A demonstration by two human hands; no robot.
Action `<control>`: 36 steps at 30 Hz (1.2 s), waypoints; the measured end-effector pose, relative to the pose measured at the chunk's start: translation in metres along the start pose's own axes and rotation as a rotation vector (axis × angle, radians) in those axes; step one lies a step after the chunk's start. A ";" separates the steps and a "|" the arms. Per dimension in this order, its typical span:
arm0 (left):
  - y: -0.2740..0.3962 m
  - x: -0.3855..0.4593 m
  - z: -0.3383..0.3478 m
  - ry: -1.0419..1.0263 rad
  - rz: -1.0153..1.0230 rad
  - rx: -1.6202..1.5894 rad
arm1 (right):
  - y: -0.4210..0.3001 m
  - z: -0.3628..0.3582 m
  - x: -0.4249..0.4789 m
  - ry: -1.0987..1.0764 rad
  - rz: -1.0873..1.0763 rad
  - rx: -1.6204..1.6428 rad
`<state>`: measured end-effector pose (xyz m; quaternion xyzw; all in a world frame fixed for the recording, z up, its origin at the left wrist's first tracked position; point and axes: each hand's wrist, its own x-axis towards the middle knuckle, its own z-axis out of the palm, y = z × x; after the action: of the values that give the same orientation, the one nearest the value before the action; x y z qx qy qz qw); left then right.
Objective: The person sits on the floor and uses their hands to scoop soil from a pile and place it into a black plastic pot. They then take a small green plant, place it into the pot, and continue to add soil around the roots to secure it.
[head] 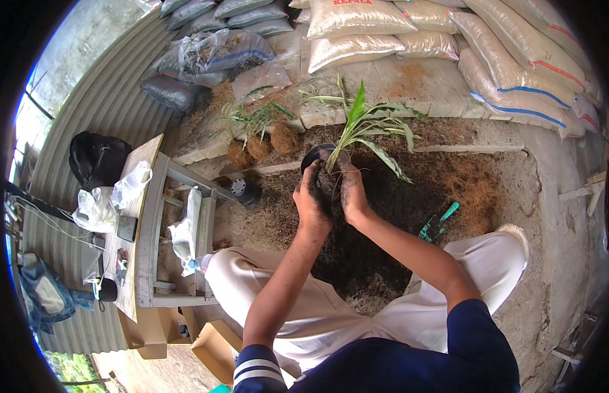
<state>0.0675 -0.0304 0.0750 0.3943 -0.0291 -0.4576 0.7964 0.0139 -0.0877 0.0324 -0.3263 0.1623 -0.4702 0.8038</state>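
A leafy green plant (356,115) leans up and to the right between my hands, with thin roots trailing from its base. My left hand (313,196) cups the dark root ball (329,185) from the left. From the right, my right hand (353,189) presses against the same root ball. Dark soil coats both hands. Just beyond my fingers is a black plastic pot (312,155), partly hidden by the hands and the plant; whether the roots sit inside it I cannot tell. Below spreads a heap of dark potting soil (378,240).
Several plants with brown root balls (259,147) stand at the back left. Another black pot (245,191) sits beside the metal-framed table (152,236). A green hand tool (449,211) and coconut fibre (474,191) lie right. Filled sacks (356,51) are stacked behind.
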 end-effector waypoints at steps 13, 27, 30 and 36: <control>-0.030 -0.004 -0.023 0.055 0.243 0.309 | 0.037 -0.026 -0.020 0.026 -0.068 -0.277; -0.024 0.011 -0.028 -0.074 0.189 0.246 | 0.009 -0.010 -0.014 0.044 0.287 0.310; -0.016 -0.003 -0.011 0.030 0.678 0.875 | -0.011 0.008 -0.019 0.124 0.335 0.336; -0.011 -0.008 -0.001 -0.069 0.956 0.982 | -0.006 0.007 -0.020 0.091 0.221 0.277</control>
<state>0.0551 -0.0268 0.0700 0.6385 -0.4295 -0.0021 0.6386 0.0043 -0.0701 0.0405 -0.1709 0.1671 -0.4113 0.8796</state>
